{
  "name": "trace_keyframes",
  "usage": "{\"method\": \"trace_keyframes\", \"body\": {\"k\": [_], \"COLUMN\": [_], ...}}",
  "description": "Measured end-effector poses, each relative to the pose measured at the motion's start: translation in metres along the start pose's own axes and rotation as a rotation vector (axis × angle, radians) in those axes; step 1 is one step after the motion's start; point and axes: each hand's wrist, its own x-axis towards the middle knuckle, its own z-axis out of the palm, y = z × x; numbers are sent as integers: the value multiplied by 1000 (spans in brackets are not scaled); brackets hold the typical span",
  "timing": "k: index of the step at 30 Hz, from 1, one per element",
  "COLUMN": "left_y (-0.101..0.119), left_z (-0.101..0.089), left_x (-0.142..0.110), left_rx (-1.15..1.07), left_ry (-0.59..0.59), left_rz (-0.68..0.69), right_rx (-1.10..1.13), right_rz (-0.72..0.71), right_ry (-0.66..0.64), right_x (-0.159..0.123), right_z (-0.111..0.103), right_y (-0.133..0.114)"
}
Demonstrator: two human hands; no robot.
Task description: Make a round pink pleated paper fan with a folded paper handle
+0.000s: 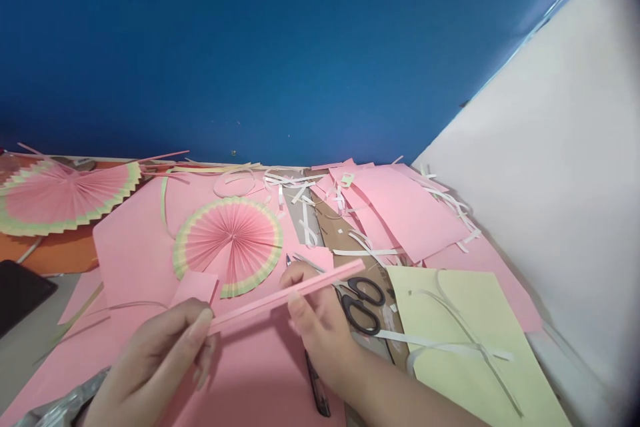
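A narrow folded pink paper strip (250, 307) is held aslant above the pink sheets, its right end higher. My left hand (155, 353) pinches its lower left end between thumb and fingers. Farther along, my right hand (320, 327) grips the strip, thumb on top, with the end sticking out past it. Just behind my hands lies a pleated pink paper fan (230, 240) with a yellow-green rim, spread almost to a full circle. Black-handled scissors (364, 303) rest right of my right hand, their blades partly hidden. A dark pen-like tool (316, 387) lies beneath my right wrist.
Another pleated fan (70, 193) sits at the far left, near a black phone-like object (23, 297). Pink sheets (405, 207) and white paper scraps (307, 213) litter the back. A pale yellow sheet (480, 373) lies at right. A blue wall (250, 67) stands behind.
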Motion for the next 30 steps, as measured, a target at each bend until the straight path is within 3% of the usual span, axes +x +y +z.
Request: {"method": "trace_keyframes", "body": {"k": [2,4,10,14,15,18,21,30], "left_y": [2,3,1,7,9,13,14,18], "left_z": [-1,-3,-8,-3,-2,2,2,2], "left_x": [1,0,-5,2,4,9,9,8], "left_rx": [29,67,-137,-115,-55,49,55,46], "left_ry": [-232,-358,-336,-392,-466,-533,-525,-523], "left_rz": [-27,-34,73,-37,-81,-128,-133,-134], "right_rx": [-43,-72,-123,-230,-254,-248,-244,-482], "right_rz": [-21,-41,17,117,118,32,-52,-118], "right_ry": [-52,-80,-283,-425,-449,-484,-501,-516], "right_x": [-1,0,0,-1,-1,0,1,1], "right_z": [0,-1,-1,0,1,1,1,3], "right_y": [-2,-3,0,-3,-4,-6,-7,-10]}}
